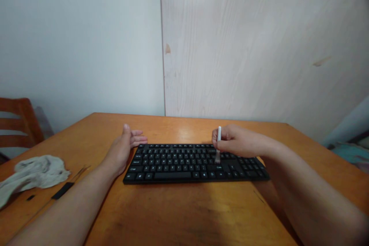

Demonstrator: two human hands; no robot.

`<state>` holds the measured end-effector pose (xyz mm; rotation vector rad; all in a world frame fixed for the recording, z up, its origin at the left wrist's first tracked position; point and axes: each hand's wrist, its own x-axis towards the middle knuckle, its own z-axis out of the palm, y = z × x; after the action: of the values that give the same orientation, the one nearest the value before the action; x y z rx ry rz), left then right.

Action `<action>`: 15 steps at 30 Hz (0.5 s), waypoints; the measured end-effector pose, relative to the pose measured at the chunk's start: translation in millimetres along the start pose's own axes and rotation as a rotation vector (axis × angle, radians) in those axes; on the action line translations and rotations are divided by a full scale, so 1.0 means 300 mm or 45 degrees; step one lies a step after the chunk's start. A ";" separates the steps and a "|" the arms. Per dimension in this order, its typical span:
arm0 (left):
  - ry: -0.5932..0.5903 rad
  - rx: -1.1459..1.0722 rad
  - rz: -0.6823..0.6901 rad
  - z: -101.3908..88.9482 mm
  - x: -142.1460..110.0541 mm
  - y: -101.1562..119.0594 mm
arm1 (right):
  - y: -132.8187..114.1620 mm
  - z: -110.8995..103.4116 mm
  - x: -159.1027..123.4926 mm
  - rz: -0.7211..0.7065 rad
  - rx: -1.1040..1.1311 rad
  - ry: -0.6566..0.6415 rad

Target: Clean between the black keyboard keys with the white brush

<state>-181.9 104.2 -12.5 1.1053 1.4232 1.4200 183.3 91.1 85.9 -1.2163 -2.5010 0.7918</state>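
Note:
A black keyboard lies flat on the wooden table, its long side across my view. My right hand is closed around the white handle of a small brush. The brush points down, and its pale bristles touch the keys near the right end of the main key block. Part of the number pad is hidden by my right hand and wrist. My left hand rests at the keyboard's left end, thumb up and fingers stretched out behind the far left corner. It holds nothing that I can see.
A crumpled whitish cloth lies on the table at the left. Beside it are a thin tool with a black grip and a small black piece. A wooden chair stands at the far left, and a wall rises behind the table.

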 end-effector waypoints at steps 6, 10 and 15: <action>-0.015 0.003 0.012 -0.008 0.004 -0.012 | 0.010 0.004 0.008 0.028 -0.025 0.134; -0.018 -0.001 0.020 -0.006 0.005 -0.010 | 0.004 -0.001 0.001 0.050 -0.025 0.047; -0.009 0.004 0.003 -0.002 -0.001 0.000 | -0.003 0.003 -0.001 0.024 0.003 0.008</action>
<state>-182.5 103.7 -12.5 1.1132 1.4199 1.4153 182.4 89.9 85.6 -1.2416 -2.4863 0.7943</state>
